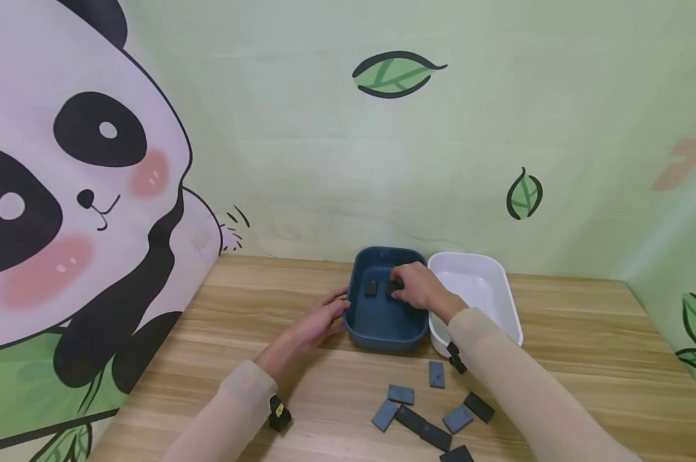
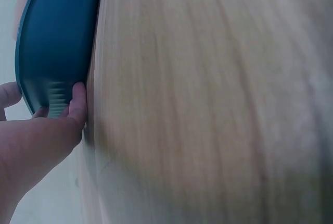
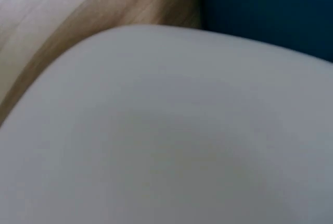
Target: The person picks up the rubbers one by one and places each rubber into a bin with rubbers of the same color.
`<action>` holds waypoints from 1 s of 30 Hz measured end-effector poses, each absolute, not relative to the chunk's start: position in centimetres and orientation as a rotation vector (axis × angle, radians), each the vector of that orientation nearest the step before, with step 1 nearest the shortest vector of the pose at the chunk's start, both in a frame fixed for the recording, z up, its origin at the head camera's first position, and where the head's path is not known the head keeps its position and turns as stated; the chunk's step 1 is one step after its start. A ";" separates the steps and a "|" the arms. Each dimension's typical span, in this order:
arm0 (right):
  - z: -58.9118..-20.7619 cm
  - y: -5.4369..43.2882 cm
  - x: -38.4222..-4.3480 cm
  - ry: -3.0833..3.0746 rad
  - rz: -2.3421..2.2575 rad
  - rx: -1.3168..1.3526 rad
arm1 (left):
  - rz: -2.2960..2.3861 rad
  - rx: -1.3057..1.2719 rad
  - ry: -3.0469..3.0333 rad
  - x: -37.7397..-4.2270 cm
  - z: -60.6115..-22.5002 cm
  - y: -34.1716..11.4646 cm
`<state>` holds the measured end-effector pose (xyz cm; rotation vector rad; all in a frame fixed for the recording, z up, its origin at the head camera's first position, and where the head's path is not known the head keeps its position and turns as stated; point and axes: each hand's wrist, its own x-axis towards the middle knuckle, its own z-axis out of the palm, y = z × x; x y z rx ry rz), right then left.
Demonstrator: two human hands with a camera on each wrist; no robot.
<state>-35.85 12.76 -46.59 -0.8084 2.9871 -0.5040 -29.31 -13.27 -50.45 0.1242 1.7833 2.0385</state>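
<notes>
Over the dark blue bin [image 1: 385, 330], my right hand [image 1: 418, 287] pinches a dark rectangular tile [image 1: 392, 287] between thumb and fingers. Another black tile [image 1: 371, 288] lies on the bin's floor, just left of it. My left hand [image 1: 322, 319] rests against the bin's left side. In the left wrist view, the left fingers [image 2: 78, 101] touch the outer wall of the blue bin [image 2: 60, 31]. The right wrist view is filled mostly by the white bin [image 3: 171, 130], so the right hand cannot be seen there.
A white bin [image 1: 515, 321] stands against the blue bin's right side. Several loose black tiles [image 1: 479, 407] and blue-grey tiles [image 1: 436, 375] lie in front on the wooden table [image 1: 255, 276]. A panda-printed backdrop [image 1: 296, 160] rises behind.
</notes>
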 end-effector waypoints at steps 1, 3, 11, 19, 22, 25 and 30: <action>-46.6 12.8 -35.9 2.987 -0.490 -0.808 | 2.038 0.124 1.782 -29.3 -50.4 -13.3; -46.6 12.7 -35.9 2.986 -0.463 -0.804 | 2.036 0.124 1.780 -29.3 -50.3 -13.3; -46.6 12.4 -35.9 2.964 -0.378 -0.739 | 2.021 0.142 1.786 -29.2 -50.3 -13.5; -46.2 12.2 -35.7 2.954 -0.314 -0.731 | 2.029 0.132 1.789 -29.2 -50.3 -13.4; -46.2 12.1 -35.6 2.948 -0.298 -0.721 | 2.032 0.120 1.787 -29.1 -50.2 -13.3; -46.3 12.0 -35.6 2.943 -0.281 -0.713 | 2.033 0.119 1.786 -29.1 -50.2 -13.3; -46.2 11.9 -35.6 2.918 -0.211 -0.746 | 2.036 0.117 1.785 -29.0 -50.2 -13.2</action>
